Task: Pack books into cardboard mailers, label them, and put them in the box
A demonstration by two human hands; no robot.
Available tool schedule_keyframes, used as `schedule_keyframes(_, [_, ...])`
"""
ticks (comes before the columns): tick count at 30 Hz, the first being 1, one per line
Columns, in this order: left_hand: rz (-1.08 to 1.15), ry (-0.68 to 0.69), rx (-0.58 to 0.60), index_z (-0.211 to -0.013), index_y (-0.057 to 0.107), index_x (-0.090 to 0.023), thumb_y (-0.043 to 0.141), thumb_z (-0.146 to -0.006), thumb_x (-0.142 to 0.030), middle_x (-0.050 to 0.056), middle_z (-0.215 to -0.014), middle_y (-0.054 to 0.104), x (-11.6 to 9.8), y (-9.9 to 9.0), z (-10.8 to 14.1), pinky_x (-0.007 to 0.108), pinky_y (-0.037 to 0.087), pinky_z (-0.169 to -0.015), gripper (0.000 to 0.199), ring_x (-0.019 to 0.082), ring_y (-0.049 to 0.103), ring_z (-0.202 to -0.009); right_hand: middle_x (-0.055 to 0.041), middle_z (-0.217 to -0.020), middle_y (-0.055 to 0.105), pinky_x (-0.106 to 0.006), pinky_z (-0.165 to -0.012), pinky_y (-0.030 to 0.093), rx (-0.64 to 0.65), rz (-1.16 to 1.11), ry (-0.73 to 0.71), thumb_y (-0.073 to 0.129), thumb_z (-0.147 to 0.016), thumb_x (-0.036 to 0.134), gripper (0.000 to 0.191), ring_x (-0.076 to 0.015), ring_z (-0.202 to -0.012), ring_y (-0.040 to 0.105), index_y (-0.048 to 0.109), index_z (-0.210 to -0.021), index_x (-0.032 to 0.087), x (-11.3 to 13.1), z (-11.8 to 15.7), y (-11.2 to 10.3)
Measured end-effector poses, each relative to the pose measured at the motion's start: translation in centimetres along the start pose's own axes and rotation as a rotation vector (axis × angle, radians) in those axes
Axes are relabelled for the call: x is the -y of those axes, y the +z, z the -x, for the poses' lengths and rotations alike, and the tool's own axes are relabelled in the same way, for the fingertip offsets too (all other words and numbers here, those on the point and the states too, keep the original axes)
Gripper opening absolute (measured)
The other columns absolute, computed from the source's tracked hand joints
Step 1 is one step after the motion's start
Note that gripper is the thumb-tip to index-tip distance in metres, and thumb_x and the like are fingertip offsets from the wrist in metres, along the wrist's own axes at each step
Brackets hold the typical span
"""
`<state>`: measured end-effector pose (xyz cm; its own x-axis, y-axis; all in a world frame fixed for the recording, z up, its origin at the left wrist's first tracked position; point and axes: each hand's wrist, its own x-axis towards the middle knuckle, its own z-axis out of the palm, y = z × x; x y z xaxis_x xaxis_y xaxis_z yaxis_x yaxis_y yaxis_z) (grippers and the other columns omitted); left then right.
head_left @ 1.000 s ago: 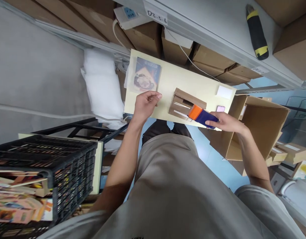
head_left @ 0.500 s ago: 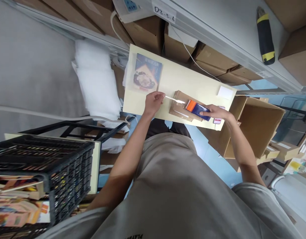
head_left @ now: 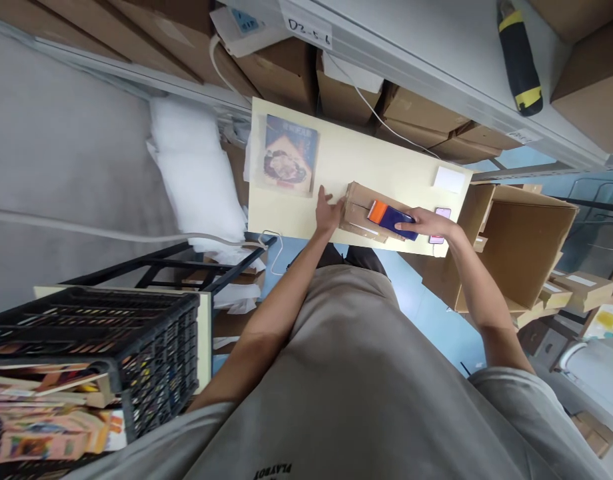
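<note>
On the pale board (head_left: 336,143) lies a brown cardboard package (head_left: 358,197). My right hand (head_left: 426,223) is wrapped round a dark blue tape dispenser with an orange end (head_left: 392,220), which rests over the package. My left hand (head_left: 328,212) is at the package's left end with its fingers apart, holding nothing. A blue book (head_left: 290,155) in clear wrapping lies at the board's left part. Beyond my right hand is a phone (head_left: 439,225) with a lit screen, and a white paper (head_left: 449,180) lies farther back.
A shelf (head_left: 411,67) with a black and yellow cutter (head_left: 520,60) runs above the board. An open carton (head_left: 524,247) stands at the right. At lower left is a black crate (head_left: 156,363) of books; white foam sheets (head_left: 199,173) hang behind it.
My left hand has moved right to the package's end and its fingers have spread. The shiny strip between it and the dispenser no longer shows. The right hand keeps the dispenser.
</note>
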<state>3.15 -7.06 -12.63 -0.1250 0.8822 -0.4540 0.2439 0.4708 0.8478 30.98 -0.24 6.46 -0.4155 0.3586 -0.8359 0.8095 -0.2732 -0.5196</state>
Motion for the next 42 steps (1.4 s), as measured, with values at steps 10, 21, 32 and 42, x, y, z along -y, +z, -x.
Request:
schedule_keyframes(10, [-0.181,0.117,0.335,-0.187,0.021,-0.021,0.055,-0.108,-0.08,0.019,-0.192,0.024,-2.6,-0.8,4.0,0.053,0.03,-0.144,0.104,0.035,0.027,-0.179,-0.0087,-0.096,0.083,-0.035,-0.077,0.058,0.032,0.008,-0.054,0.075,-0.096,0.072,0.053,-0.0233,-0.084,0.074,0.078,-0.107,0.02,-2.3,-1.2,0.0])
schedule_keyframes(21, [-0.756,0.494,0.54,-0.183,0.021,-0.003,0.085,-0.095,-0.056,0.031,-0.189,0.024,-6.7,-0.3,-0.5,0.067,-0.003,-0.146,0.121,0.049,0.004,-0.181,-0.0079,-0.088,0.082,-0.036,-0.078,0.056,0.078,0.075,-0.101,0.08,-0.093,0.077,0.057,-0.0266,-0.086,0.074,0.081,-0.103,0.021,-3.6,-2.6,-0.5])
schedule_keyframes(32, [-0.745,0.435,0.479,-0.173,0.042,-0.005,0.096,-0.083,-0.056,0.032,-0.177,0.044,-7.5,0.1,0.2,0.062,0.023,-0.144,0.117,0.05,0.032,-0.172,-0.0131,-0.09,0.087,-0.04,-0.081,0.061,0.186,-0.013,0.04,0.08,-0.088,0.087,0.069,-0.031,-0.087,0.081,0.086,-0.096,0.019,-9.8,6.5,-3.5])
schedule_keyframes(42, [-0.808,0.413,0.51,-0.181,0.028,-0.005,0.089,-0.085,-0.074,0.033,-0.188,0.025,-7.3,2.1,0.7,0.067,0.017,-0.145,0.133,0.051,0.015,-0.179,-0.0147,-0.09,0.088,-0.042,-0.081,0.061,0.138,0.039,0.077,0.076,-0.085,0.093,0.073,-0.0348,-0.09,0.083,0.085,-0.094,0.02,-18.6,6.8,-4.1])
